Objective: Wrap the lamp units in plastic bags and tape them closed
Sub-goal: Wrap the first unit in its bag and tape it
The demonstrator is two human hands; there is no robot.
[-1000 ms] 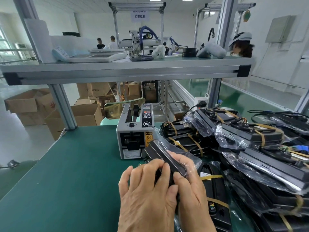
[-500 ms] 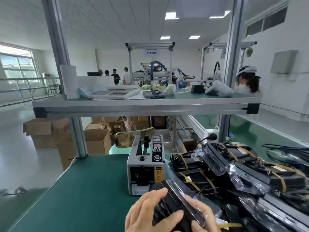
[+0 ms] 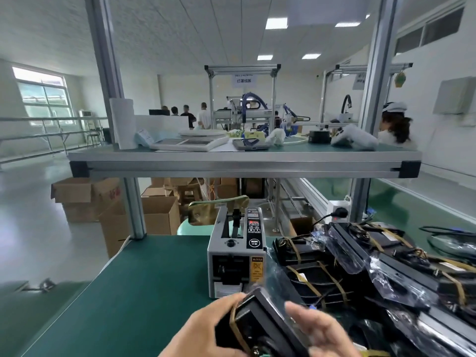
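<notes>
Here, a black lamp unit [image 3: 265, 320] is held at the bottom of the view, just in front of the grey tape dispenser [image 3: 235, 256] on the green table [image 3: 141, 292]. It is gripped by the left hand [image 3: 206, 331], whose fingers are curled round its near end. The right hand [image 3: 322, 331] is held beside the unit with its fingers fairly straight. Whether the unit is touched by it cannot be told through the blur. A pile of bagged units [image 3: 373, 266] is seen on the right.
</notes>
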